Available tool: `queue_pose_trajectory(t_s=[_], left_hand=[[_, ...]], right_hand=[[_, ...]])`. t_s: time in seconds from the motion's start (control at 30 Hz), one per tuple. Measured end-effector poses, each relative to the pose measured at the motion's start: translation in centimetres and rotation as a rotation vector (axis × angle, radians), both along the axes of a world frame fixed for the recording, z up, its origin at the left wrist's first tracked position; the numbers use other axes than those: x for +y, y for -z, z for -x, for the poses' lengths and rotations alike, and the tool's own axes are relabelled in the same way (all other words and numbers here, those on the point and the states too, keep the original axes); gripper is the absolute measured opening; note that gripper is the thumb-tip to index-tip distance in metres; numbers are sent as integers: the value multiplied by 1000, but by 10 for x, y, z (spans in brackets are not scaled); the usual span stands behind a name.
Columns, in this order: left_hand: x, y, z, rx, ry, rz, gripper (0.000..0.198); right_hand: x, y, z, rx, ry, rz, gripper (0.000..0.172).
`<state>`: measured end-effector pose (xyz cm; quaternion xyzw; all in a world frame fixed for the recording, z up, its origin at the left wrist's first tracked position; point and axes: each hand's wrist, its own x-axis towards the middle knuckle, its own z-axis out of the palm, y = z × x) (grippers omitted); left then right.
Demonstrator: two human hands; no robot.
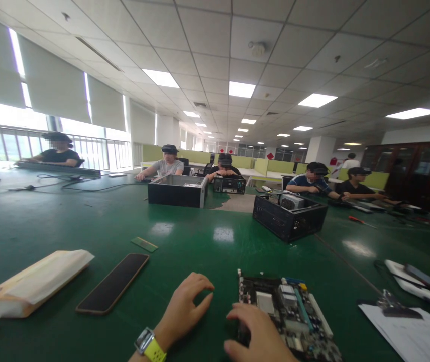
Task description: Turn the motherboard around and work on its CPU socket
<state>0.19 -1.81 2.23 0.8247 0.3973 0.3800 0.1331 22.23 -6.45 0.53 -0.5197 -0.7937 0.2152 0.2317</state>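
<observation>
My left hand (188, 307), with a yellow-strapped watch (150, 345) on its wrist, is over the green table (117, 221), fingers apart and nothing held. A circuit board (294, 306) with slots and connectors lies flat at the lower right. Over its near left corner is my right hand (256, 332), its thumb and fingers apart and empty; whether it touches the board cannot be made out, and it hides part of it. A small green strip (144, 245) lies beyond a dark phone (114, 284), left of my left hand.
A tissue pack (36, 284) lies at the left, a clipboard (411, 327) with papers at the right. Farther back stand open computer cases (290, 216) (175, 193) and a smaller unit (229, 185). Several people sit around the table. A red screwdriver (357, 220) lies at the right.
</observation>
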Motion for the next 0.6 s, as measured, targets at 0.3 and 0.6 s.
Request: queue_pose_trajectory(t_s=[0.3, 0.6], left_hand=[[3, 10, -6, 97, 46, 84, 57], [2, 11, -3, 139, 91, 141, 59]], right_hand=[[-12, -32, 12, 288, -27, -107, 42], [52, -4, -60, -50, 201, -107, 40]])
